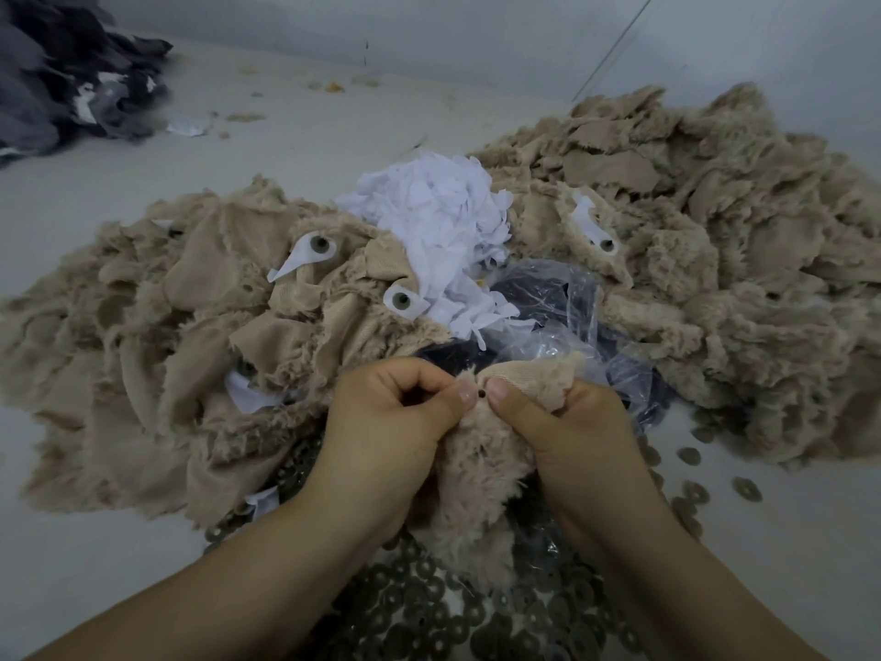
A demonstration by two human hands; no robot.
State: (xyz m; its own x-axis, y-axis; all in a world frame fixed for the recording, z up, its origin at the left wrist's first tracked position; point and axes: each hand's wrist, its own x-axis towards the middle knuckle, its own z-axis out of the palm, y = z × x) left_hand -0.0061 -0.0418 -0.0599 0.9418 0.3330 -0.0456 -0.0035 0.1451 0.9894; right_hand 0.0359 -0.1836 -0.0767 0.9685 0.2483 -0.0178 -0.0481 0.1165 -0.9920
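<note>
landmark: white scrap heap (pixel 438 221), a mound of white cloth offcuts in the middle of the table (pixel 310 136).
fur piece (pixel 476 469): tan plush, held up just on the near side of the white scrap heap; its shaggy pile hangs toward the person and its woven backing folds over at the top.
left hand (pixel 395 422): fingers curled into the palm, thumb pressed to the top edge of the fur piece, pinching it.
right hand (pixel 567 422): fingers curled round a bunched fold of the fur piece, thumb tip nearly meeting the other thumb.
dark dot (pixel 481 395): on the fabric between the two thumb tips; hole or peg, I cannot tell.
plastic bag (pixel 572 298): clear and crumpled over dark contents, touching the heap's near right edge.
eyed pile (pixel 167 326): tan pieces left of the heap, some bearing grey eyes (pixel 320 244).
plain pile (pixel 715 231): tan pieces right of the heap.
washers (pixel 419 603): grey rings, nearer than the heap, under the forearms.
grey cloth (pixel 62 64): far left, beyond the heap.
</note>
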